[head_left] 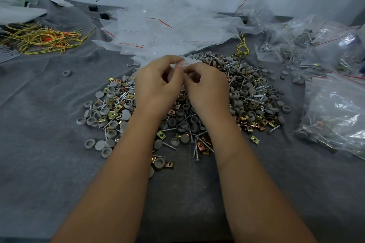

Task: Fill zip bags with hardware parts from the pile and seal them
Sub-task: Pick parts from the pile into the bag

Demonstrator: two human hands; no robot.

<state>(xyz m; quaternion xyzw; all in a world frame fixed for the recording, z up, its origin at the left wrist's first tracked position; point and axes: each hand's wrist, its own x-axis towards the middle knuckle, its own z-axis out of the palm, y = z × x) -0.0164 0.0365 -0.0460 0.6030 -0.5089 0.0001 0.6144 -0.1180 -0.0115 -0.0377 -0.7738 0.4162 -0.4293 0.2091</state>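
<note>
**Two hands work at a little clear bag above the pile**

Two bare forearms reach out from the bottom of the view, over a grey cloth (39, 163). They meet above the pile of hardware parts (197, 116), a heap of grey round caps, silver screws and gold metal clips.

The left hand (158, 83) and the right hand (205, 87) are close together, fingertips almost touching. Both hands have curled fingers that pinch a small clear zip bag (188, 62) between them. The bag is thin and hard to see. It looks empty, though that is not sure.

It seems the person is pulling the bag's mouth open so parts can go in. To do this well, each hand should hold one side of the top and rub gently until the two sides slip apart. Pulling hard could tear the thin plastic.

More empty zip bags (167, 31) lie in a heap just behind the hands. Filled bags (333, 108) sit on the right. Yellow and orange wire ties (41, 39) lie far left.
</note>
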